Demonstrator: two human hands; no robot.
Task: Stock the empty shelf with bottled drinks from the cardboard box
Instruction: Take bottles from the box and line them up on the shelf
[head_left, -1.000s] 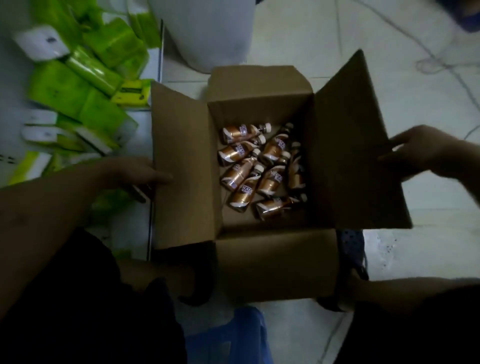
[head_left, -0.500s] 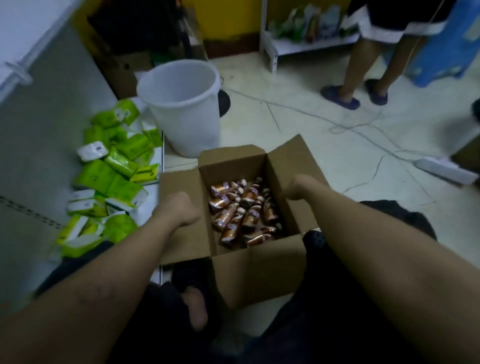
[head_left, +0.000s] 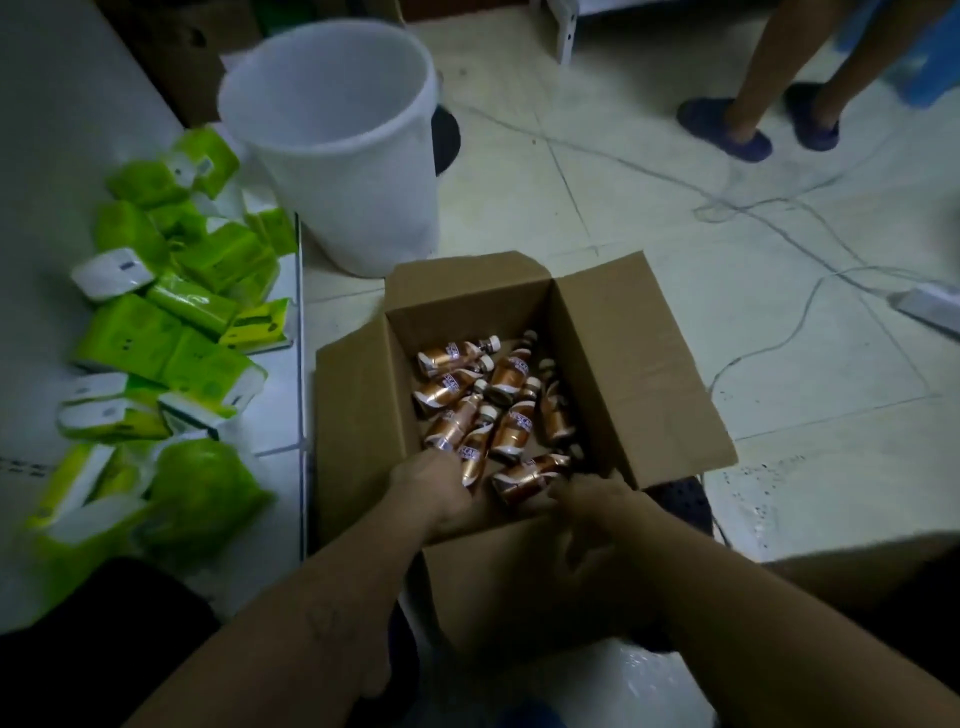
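Head view: box (head_left: 628, 364) sits open on the floor (head_left: 623, 218), flaps splayed for reach (bucket (head_left: 337, 171) just behind it). Bottles (head_left: 511, 374) lie jumbled inside. Left hand (head_left: 431, 488) and right hand (head_left: 592, 501) dip over its near wall, at the nearest bottles; grip unclear.

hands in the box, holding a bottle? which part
Cannot tell: left hand overlaps base of one bottle, right hand reaches side of another bottle; no clear grip.
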